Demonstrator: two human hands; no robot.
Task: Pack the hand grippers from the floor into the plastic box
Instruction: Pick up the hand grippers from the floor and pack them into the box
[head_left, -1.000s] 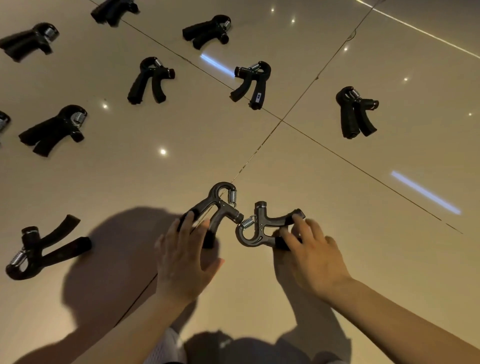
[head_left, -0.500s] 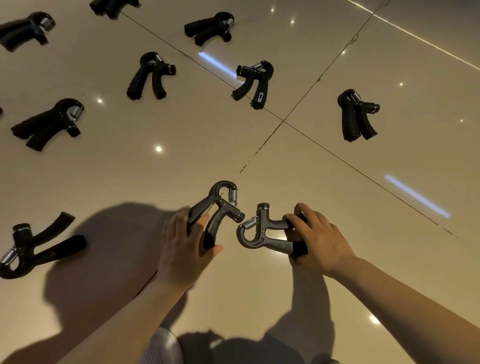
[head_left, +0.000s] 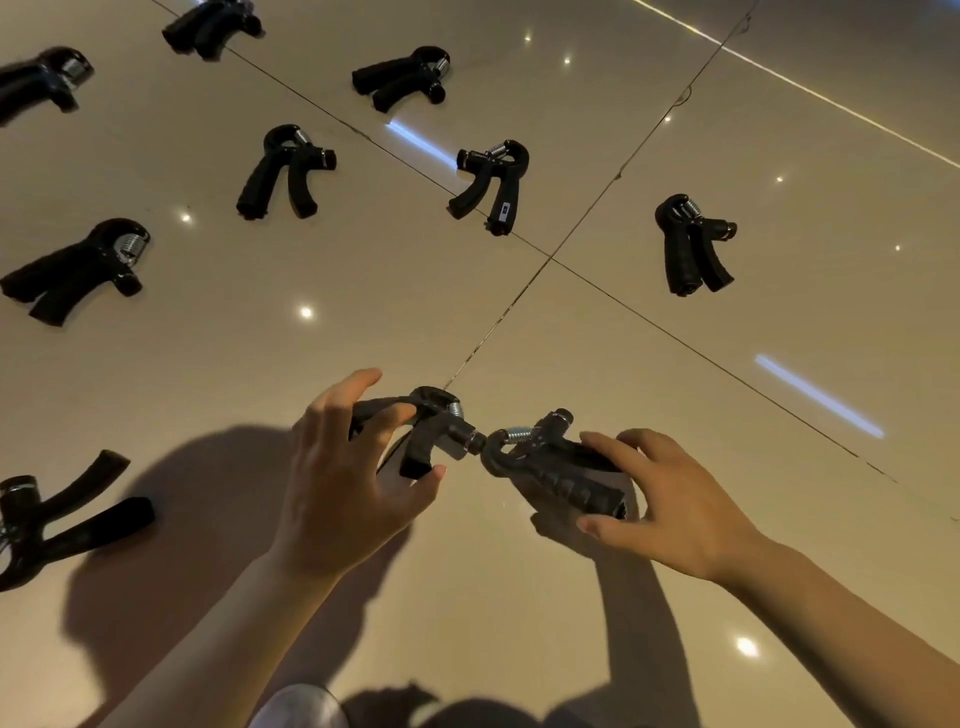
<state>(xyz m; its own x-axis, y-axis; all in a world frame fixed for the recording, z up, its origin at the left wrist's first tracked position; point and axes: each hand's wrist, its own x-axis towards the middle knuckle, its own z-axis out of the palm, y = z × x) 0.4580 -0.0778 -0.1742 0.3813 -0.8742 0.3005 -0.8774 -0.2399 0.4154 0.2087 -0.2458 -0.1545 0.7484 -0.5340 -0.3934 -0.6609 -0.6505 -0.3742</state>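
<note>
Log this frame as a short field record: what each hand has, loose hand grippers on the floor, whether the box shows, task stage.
left hand: fingers curled round the handles of one black hand gripper
right hand: thumb and fingers round the handles of a second hand gripper
held grippers: spring ends nearly meeting, low over the floor
loose grippers: eight in view on the tiled floor, some cut off at the frame edge
plastic box: not in view
stage: pickup; nothing packed that this view shows
</note>
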